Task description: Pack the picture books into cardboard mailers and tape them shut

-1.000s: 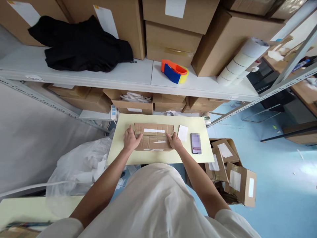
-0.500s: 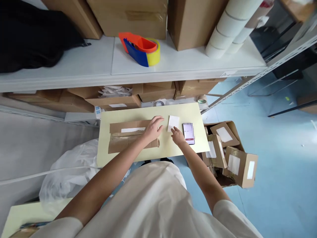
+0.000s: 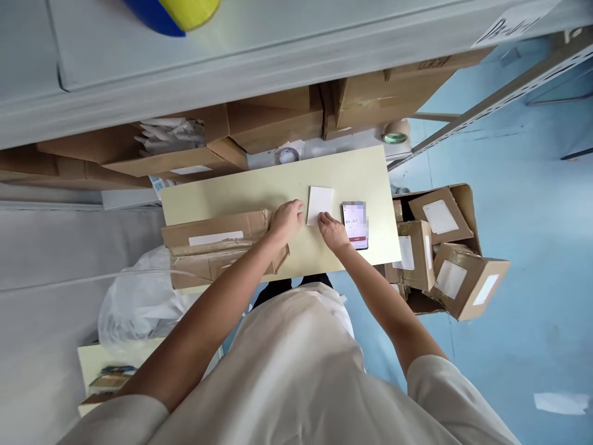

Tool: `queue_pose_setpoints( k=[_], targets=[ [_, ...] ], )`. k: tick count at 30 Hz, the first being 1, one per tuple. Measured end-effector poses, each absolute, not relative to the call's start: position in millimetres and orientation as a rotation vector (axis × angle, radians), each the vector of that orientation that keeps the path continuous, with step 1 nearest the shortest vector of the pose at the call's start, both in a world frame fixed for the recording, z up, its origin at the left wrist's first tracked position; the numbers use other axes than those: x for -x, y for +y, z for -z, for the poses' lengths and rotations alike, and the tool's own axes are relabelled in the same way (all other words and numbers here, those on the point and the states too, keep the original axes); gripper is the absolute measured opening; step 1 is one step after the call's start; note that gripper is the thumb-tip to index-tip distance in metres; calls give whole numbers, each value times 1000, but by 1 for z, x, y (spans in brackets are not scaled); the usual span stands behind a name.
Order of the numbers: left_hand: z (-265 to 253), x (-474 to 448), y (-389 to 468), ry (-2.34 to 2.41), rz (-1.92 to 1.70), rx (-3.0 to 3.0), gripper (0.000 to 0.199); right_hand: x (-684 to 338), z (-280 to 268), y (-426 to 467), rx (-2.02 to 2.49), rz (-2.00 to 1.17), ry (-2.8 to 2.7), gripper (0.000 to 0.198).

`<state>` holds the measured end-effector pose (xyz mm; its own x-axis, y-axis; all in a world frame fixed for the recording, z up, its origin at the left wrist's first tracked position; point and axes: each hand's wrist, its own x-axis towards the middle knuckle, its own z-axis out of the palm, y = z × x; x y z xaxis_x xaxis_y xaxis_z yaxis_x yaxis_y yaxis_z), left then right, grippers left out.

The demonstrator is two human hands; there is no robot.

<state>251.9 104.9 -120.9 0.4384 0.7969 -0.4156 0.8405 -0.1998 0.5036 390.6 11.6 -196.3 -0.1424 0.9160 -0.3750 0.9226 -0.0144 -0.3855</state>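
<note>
A small stack of white paper labels [image 3: 320, 201] lies on the pale yellow table. My right hand [image 3: 333, 231] has its fingertips pinched at the stack's lower right corner. Just left of the stack, my left hand [image 3: 286, 219] hovers with fingers bent and thumb apart, holding nothing. A flattened cardboard box [image 3: 213, 253] with a white label strip lies to the left, partly covered by my left hand and forearm. To the right of my right hand, a phone [image 3: 356, 230] lies face up with a timer on its screen.
A grey shelf [image 3: 278, 68] runs above the table [image 3: 365, 170], with open cartons [image 3: 273, 127] beneath it. Tape rolls [image 3: 289, 155] sit behind the table. Packed boxes [image 3: 456, 278] fill a large carton at right. A clear plastic bag [image 3: 134, 303] hangs at left.
My view has dropped closer to the table. My right fingers have closed at the labels' corner. My left hand's fingers are more curled, and it stays left of the stack.
</note>
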Motion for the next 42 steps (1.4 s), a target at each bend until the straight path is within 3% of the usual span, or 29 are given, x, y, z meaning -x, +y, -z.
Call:
queue_pose_setpoints(
  k=[7,14,24,28,31,34,38,42],
  targets=[
    [124,-250,106,1394,85,-1945,31,-400,187,21,-1946,923,2133,42],
    [122,-250,104,1401,94,-1933,32,-401,171,32,-1763,776,2085,39],
    [123,-248,105,1393,91,-1941,38,-426,177,33,-2167,914,2139,23],
    [117,-254,104,1124,8,-2199,47,-434,166,34,-2166,816,2361,23],
    [108,-262,103,935,10,-2344,25,-436,154,33,-2123,802,2566,28],
    [97,-264,108,993,12,-2299,19,-439,145,35,-2324,981,2646,34],
    [84,-249,134,1133,-183,-1951,19,-444,147,47,-2611,1515,2558,55],
    [74,-228,165,1272,-351,-1792,20,-439,151,63,-2546,1882,2439,46]
  ],
)
